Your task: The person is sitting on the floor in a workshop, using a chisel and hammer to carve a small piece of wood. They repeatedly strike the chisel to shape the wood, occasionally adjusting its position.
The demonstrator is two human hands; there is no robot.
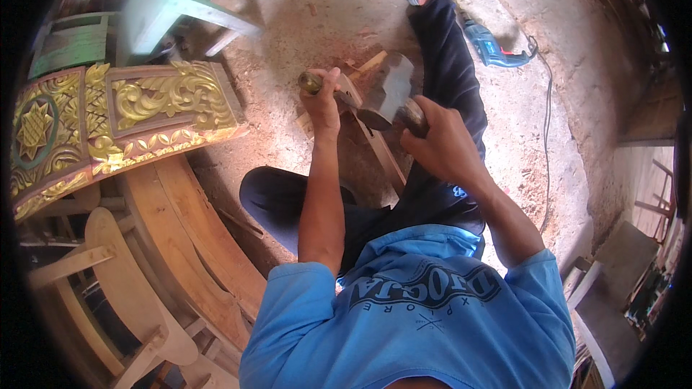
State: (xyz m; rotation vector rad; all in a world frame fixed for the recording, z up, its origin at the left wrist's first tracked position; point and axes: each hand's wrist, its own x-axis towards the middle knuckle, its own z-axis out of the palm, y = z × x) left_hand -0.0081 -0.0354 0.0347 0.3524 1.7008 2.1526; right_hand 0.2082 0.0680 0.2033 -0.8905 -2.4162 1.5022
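My left hand (pixel 322 104) is wrapped round a chisel, its rounded yellowish handle (pixel 310 83) sticking out past the fingers. The chisel's blade points right, toward a narrow wooden piece (pixel 382 150) between my legs; the blade's tip is hard to make out. In my right hand (pixel 445 140) is a hammer by its short dark handle (pixel 413 117). Its heavy grey metal head (pixel 391 85) is in front of the wooden piece and hides part of it. Whether the hammer touches the chisel or the wood I cannot tell.
A carved gold-and-brown panel (pixel 169 101) stands at the left, above curved wooden boards (pixel 176 227) and chair parts (pixel 126 281). Pale green furniture (pixel 184 11) is at the far left. A blue power drill (pixel 494 47) with a cord (pixel 548 122) lies right of my outstretched leg.
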